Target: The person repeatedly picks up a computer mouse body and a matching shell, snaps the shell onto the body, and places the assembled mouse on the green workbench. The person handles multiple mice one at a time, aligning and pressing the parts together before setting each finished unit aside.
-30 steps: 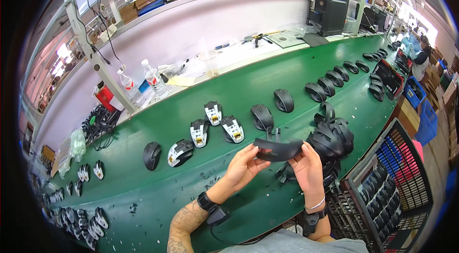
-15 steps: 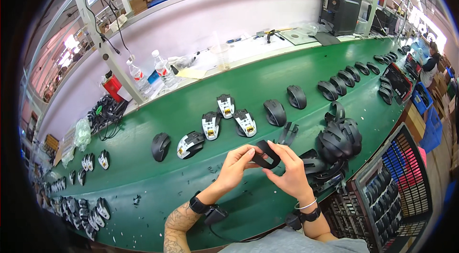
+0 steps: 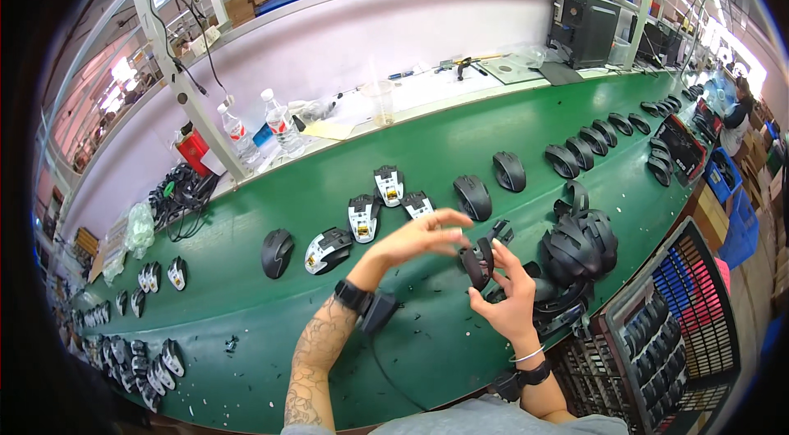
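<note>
Black curved shell (image 3: pixel 477 264) is above the green bench (image 3: pixel 246 295), left of a dark lattice crate (image 3: pixel 620 365) holding rows of black mouse parts (image 3: pixel 655 344). The right hand (image 3: pixel 511 303) pinches it between thumb and fingers, while the left hand (image 3: pixel 417 238) hovers alongside, fingers loosely spread, contact unclear. Clear bottles (image 3: pixel 283 131) wear red-and-white labels.

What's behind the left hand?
The far part of a black-and-white mouse shows beyond the left hand, on the green bench. The rest is covered by the hand and can't be seen.
</note>
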The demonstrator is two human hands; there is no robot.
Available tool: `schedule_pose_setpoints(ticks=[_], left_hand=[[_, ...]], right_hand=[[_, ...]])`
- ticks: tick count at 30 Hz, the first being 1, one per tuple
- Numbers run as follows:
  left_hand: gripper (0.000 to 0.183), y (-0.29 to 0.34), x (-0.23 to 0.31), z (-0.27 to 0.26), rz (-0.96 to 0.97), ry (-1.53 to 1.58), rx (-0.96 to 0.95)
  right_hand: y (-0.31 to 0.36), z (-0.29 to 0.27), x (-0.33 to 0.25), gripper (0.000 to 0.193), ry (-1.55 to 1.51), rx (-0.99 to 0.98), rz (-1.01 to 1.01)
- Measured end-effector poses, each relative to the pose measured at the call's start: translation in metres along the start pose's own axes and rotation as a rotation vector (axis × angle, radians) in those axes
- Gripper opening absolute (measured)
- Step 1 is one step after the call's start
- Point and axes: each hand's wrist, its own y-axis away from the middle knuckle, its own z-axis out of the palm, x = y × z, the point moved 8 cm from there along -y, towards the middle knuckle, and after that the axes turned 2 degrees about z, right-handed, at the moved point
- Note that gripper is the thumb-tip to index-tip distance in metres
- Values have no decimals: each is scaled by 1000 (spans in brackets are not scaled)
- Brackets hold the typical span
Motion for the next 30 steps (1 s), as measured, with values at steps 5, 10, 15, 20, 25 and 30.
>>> schedule_pose_setpoints(ticks=[5, 10, 15, 20, 25, 30], left_hand=[[80, -11, -34, -139, -140, -1368, 769], [85, -23, -34, -132, -193, -1373, 604], [75, 6, -14, -103, 166, -800, 719], [66, 46, -22, -72, 300, 20, 824], [38, 78, -52, -40, 88, 528, 734], [39, 94, -48, -5, 117, 649, 657]], right_hand=[[5, 5, -12, 50, 318, -46, -182], [10, -3, -2, 45, 318, -7, -117], [9, -2, -3, 45, 399, 47, -225], [7, 2, 0, 56, 175, 74, -14], [8, 33, -18, 58, 274, 9, -195], [13, 61, -24, 57, 310, 0, -234]])
